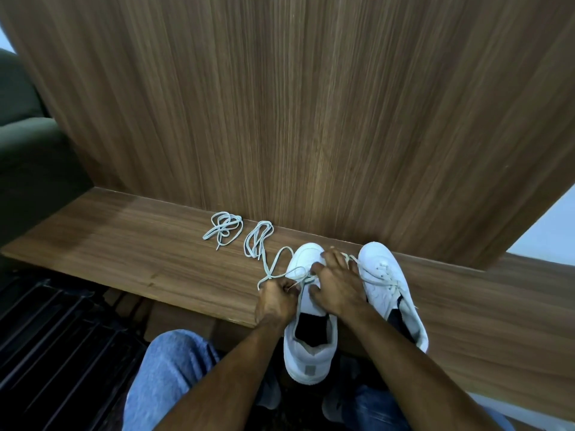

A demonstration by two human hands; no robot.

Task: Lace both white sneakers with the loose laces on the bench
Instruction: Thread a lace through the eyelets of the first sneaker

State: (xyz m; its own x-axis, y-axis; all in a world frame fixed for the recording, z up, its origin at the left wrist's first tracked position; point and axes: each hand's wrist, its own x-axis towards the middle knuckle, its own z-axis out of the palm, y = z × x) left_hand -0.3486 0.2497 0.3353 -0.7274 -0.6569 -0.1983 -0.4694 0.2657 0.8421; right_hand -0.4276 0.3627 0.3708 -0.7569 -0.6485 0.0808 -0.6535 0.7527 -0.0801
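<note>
Two white sneakers stand side by side on the wooden bench (130, 244), toes toward the wall. The left sneaker (311, 346) hangs its heel over the bench's front edge. My left hand (275, 298) grips a pale lace (267, 265) that runs from a loose bundle to this shoe's eyelets. My right hand (337, 283) rests over the left sneaker's tongue area, fingers curled at the eyelets; what they pinch is hidden. The right sneaker (389, 281) has a lace lying loosely across its top. A second coiled lace (225, 228) lies further left on the bench.
A tall wooden panel (311, 104) rises right behind the bench. A dark green sofa (25, 144) stands at the left. Below the bench are a dark ribbed mat (56, 353) and my knees in blue jeans (168, 368).
</note>
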